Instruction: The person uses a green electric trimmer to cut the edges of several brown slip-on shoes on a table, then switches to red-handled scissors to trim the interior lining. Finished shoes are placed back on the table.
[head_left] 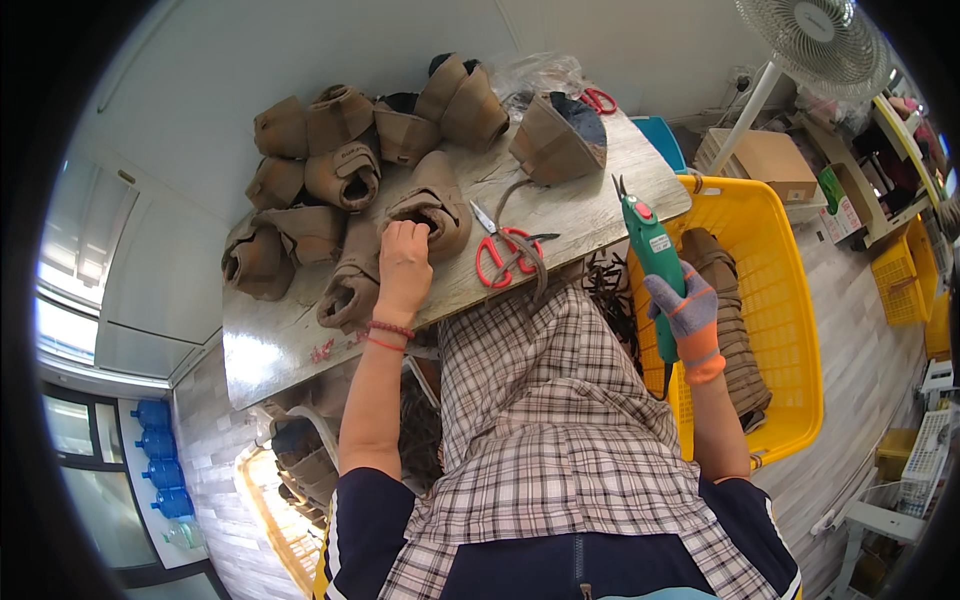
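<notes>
My bare left hand (405,262) has its fingers closed on the near edge of a brown padded fabric piece (437,190), shaped like a cap or shoe upper with a dark opening; the fingertips are partly hidden. My right hand (688,312), in a grey and orange glove, grips green electric scissors (648,240) upright, blades up, clear of the table's right edge. Red-handled scissors (508,256) lie between the hands, with a brown fabric strip (537,262) across their handles. More brown pieces (342,175) are heaped at the table's left and back.
The worktable (275,345) slants in front of me. A yellow basket (812,370) on the right holds a stack of brown pieces (728,330); a pale basket (262,495) stands at lower left. Dark scraps (608,290) hang by the table edge. A fan (815,30) and cardboard box (765,165) stand behind.
</notes>
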